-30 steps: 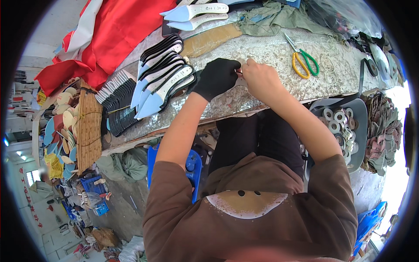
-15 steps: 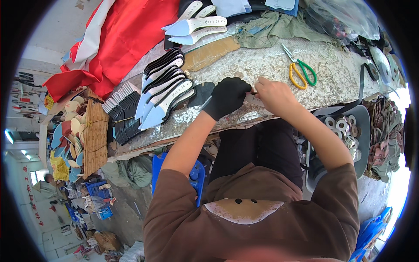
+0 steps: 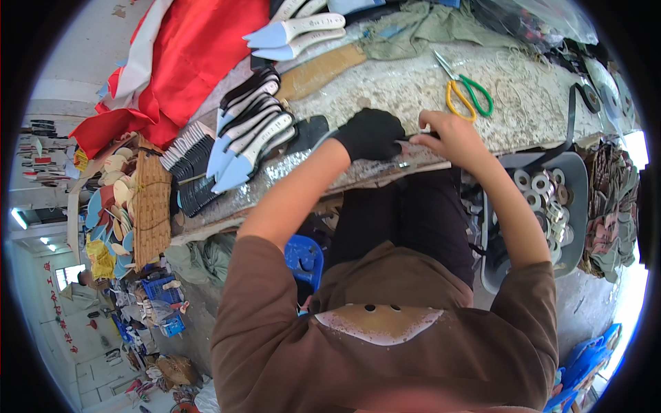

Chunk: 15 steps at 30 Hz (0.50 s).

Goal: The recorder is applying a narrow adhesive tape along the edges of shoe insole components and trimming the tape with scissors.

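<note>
Near the workbench's front edge, my left hand [image 3: 375, 134], in a black glove, is closed on a slim insole piece, mostly hidden by the glove. A pale blue edge of the insole piece [image 3: 326, 138] shows beside the wrist. Bare and close to the glove, my right hand [image 3: 451, 140] pinches the dark, narrow end of that piece between thumb and fingers. To the left lies a fanned stack of white, blue and black insoles [image 3: 256, 148]. A flat black piece [image 3: 310, 133] sits between stack and glove. Scissors [image 3: 456, 79] with yellow and green handles lie beyond my right hand.
The worn workbench [image 3: 385, 82] carries red cloth [image 3: 200, 62], green cloth [image 3: 420, 33] and more insoles [image 3: 297, 29] at the back. A grey bin [image 3: 580, 213] of rolls stands at right. At left is a woven basket [image 3: 151, 213]; a blue stool [image 3: 303, 256] is below.
My right hand has shifted slightly right, its fingers now pinching a dark end. My gloved left hand has turned a little; the pale end between the hands no longer shows. The view has moved slightly.
</note>
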### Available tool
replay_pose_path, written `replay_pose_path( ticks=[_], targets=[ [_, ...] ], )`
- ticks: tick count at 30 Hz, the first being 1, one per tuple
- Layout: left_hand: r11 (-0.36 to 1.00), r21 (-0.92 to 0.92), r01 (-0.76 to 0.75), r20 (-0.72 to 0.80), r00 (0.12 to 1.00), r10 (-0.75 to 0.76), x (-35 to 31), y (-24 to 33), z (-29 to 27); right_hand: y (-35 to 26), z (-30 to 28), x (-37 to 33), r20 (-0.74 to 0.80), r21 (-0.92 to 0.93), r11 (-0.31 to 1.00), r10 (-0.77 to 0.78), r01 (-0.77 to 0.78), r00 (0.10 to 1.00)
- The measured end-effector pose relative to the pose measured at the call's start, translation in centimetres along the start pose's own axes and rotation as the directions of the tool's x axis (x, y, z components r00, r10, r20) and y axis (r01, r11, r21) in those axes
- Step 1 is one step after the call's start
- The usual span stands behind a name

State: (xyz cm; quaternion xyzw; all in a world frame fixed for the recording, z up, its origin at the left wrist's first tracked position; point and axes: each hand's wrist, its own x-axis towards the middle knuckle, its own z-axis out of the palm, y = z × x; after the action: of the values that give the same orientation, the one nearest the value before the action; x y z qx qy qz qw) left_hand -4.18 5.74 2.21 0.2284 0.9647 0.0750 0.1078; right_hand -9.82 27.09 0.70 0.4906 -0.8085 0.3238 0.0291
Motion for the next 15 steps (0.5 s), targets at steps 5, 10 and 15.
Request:
replay_pose_path(
  ticks=[5, 10, 15],
  targets=[
    [0.992, -0.092, -0.082, -0.224, 0.973, 0.059, -6.0, 3.6, -1.6, -2.1, -2.7, -1.6, 0.193, 0.289, 0.909, 0.252, -0.301, 0.948],
    [0.957, -0.289, 0.034, -0.361, 0.922, -0.141, -12.4, 6.8, -2.9, -5.1, -3.7, -4.5, 0.226, 0.58, 0.707, 0.338, -0.405, 0.914],
    [0.749, -0.662, 0.037, -0.507, 0.715, -0.482, -15.8, 8.1, -0.6, -8.0, -2.4, -4.9, 0.059, 0.827, 0.494, 0.398, -0.269, 0.915]
  ],
)
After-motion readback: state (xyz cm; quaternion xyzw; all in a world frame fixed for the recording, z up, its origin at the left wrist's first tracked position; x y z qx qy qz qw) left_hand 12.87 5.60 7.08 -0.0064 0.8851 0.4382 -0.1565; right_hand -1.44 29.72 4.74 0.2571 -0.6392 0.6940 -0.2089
